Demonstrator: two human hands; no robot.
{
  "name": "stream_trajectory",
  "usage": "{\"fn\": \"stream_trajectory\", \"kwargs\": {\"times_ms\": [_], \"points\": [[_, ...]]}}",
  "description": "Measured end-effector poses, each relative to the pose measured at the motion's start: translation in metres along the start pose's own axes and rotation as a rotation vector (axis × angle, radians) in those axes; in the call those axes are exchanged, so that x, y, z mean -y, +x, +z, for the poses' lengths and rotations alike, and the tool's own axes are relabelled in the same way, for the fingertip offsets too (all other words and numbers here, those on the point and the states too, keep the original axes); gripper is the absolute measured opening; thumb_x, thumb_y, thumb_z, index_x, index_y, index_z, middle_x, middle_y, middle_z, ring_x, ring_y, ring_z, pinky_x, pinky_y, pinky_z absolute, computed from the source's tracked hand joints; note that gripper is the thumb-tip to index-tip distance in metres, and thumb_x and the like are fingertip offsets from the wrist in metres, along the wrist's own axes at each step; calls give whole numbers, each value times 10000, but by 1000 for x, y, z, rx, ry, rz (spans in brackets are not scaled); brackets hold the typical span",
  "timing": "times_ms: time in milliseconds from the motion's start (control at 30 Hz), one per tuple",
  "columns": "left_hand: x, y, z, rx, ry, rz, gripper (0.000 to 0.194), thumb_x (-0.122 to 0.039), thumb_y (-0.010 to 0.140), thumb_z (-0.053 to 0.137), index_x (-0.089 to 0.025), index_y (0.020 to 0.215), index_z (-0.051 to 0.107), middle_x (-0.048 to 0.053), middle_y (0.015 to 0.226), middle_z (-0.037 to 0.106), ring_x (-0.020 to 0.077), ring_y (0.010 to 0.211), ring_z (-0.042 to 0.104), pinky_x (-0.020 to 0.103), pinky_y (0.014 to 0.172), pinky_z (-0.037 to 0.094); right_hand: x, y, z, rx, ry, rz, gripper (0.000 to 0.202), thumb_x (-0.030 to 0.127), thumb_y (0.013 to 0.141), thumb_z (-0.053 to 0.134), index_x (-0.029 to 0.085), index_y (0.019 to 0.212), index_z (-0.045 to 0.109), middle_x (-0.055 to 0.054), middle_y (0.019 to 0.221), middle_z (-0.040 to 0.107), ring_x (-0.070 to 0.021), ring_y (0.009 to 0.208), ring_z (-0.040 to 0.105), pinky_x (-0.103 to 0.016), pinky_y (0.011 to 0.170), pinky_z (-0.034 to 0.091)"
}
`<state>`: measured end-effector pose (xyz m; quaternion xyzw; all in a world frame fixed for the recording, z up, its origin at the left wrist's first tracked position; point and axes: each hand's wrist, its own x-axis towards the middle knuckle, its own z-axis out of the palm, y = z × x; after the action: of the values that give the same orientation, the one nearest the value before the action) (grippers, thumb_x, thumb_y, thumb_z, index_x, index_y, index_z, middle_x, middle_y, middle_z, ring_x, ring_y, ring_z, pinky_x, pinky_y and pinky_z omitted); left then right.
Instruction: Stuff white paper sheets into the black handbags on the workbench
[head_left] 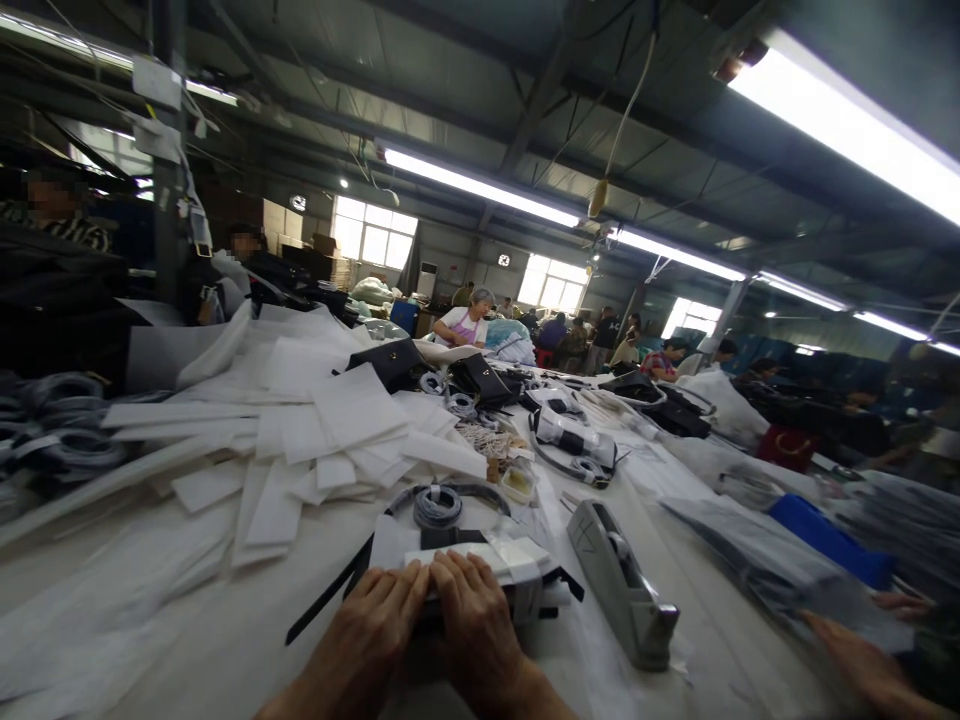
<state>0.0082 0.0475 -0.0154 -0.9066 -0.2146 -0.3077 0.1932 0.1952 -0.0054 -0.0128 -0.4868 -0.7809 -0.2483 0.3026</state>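
My left hand and my right hand are side by side at the bottom middle, thumbs hidden. Their fingers are pressed together and bent over the near edge of a white padding sheet. This sheet lies on a black handbag, mostly covered by the sheet and my hands. A black strap sticks out to the left. Behind the sheet lie a wrapped strap coil and the bag's curved handle. Just to the right stands a grey tape dispenser.
White foam sheets are heaped on the left of the table. Wrapped bags and a small tray lie farther back. At right, another person's hand touches a plastic-wrapped bundle near a blue item.
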Motion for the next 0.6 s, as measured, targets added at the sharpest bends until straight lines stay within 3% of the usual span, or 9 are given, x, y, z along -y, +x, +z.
{"fn": "stream_trajectory", "kwargs": {"times_ms": [100, 200, 333, 433, 533, 600], "points": [[-2, -5, 2, -119, 122, 21, 482, 18, 865, 353, -105, 1292, 540, 110, 1198, 665, 232, 1056, 626, 392, 979, 432, 1, 3, -5, 24, 32, -23, 337, 240, 932, 447, 165, 1248, 534, -105, 1180, 718, -260, 1094, 669, -390, 999, 495], [0, -11, 1, -215, 115, 32, 393, -23, 965, 300, -125, 1197, 600, 66, 1069, 695, 189, 954, 640, 362, 954, 414, 9, 2, -5, 57, 76, -15, 298, 208, 922, 434, 186, 1197, 548, -88, 1147, 727, -246, 1065, 680, -376, 992, 497], [4, -19, -7, -247, -29, -9, 377, -79, 1025, 284, -149, 1182, 620, 43, 1038, 701, 156, 950, 631, 318, 960, 411, 26, 1, -2, 74, 120, 21, 311, 253, 905, 487, 190, 1203, 551, -91, 1174, 719, -257, 1120, 660, -385, 1016, 487], [8, -31, -10, -245, -57, 20, 412, -94, 1038, 258, -171, 1161, 644, 39, 1060, 704, 143, 976, 627, 288, 962, 412, 27, 3, -15, 106, 284, 105, 313, 374, 901, 561, 221, 1171, 599, -69, 1141, 734, -249, 1079, 678, -347, 961, 526], [14, -45, -9, -214, -42, 55, 450, -119, 1047, 238, -206, 1177, 661, 28, 1103, 702, 136, 1001, 626, 273, 981, 407, -5, 9, -46, 193, 444, 289, 250, 343, 944, 548, 250, 1154, 645, -63, 1163, 725, -221, 1073, 676, -330, 939, 536], [17, -53, -7, -200, -45, 41, 433, -169, 1062, 255, -218, 1207, 661, 24, 1132, 701, 139, 1019, 627, 279, 1006, 399, -47, 12, -64, 137, 429, 454, 204, 309, 962, 506, 237, 1001, 693, -75, 1096, 739, -227, 1027, 687, -345, 919, 538]]}}
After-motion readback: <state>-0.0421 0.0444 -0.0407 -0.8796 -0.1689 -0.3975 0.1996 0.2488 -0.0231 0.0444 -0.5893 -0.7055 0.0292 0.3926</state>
